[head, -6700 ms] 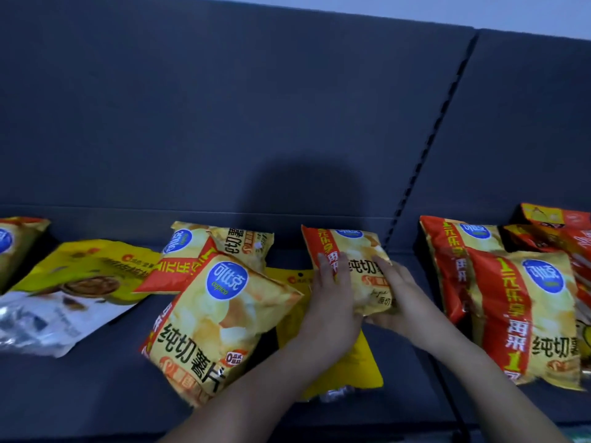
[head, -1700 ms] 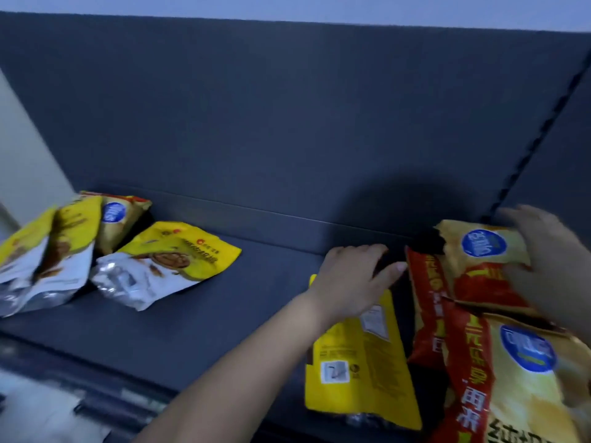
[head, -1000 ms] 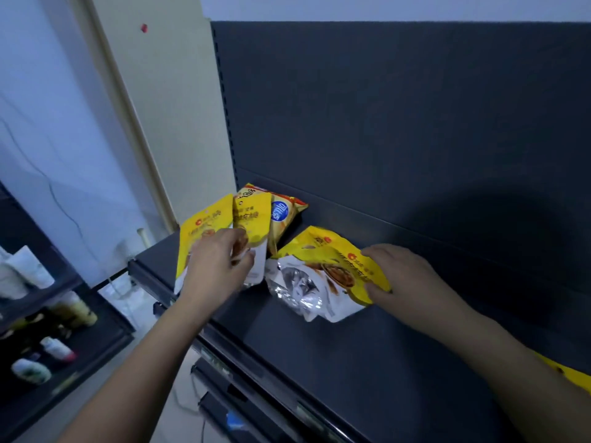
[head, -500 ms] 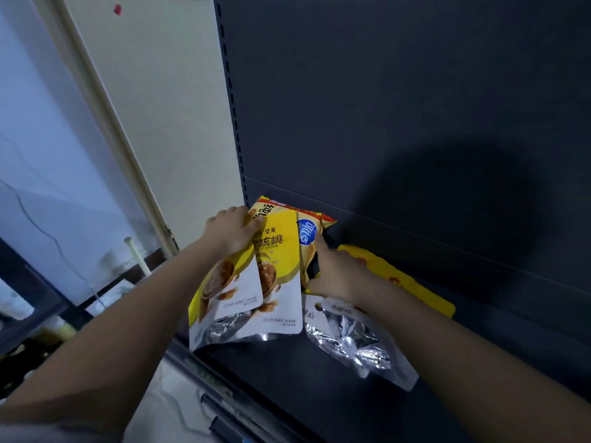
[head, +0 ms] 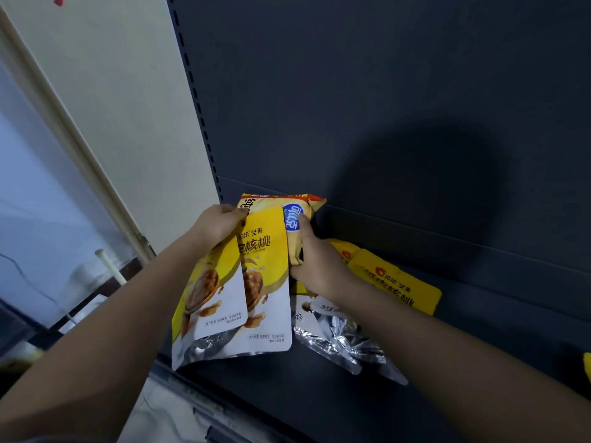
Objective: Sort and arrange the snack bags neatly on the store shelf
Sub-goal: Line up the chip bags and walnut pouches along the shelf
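At the left end of the dark shelf (head: 319,398), two yellow-and-white walnut pouches (head: 252,289) stand upright side by side. My left hand (head: 217,225) grips their top edge. Behind them stands a yellow potato chip bag (head: 295,206) with a blue round logo. My right hand (head: 316,260) grips the chip bag's right side. A third walnut pouch (head: 387,282) lies flat on the shelf under my right forearm, its silver bottom toward the front.
The shelf's dark back panel (head: 383,107) rises behind the bags, with a slotted upright (head: 195,100) at the left. A cream wall (head: 121,91) lies beyond the shelf end. Another yellow bag's edge (head: 587,366) shows at far right.
In the last half second both hands have kept their hold; the view has closed in slightly. Before that I turned from the chip bags on the right to this left end.
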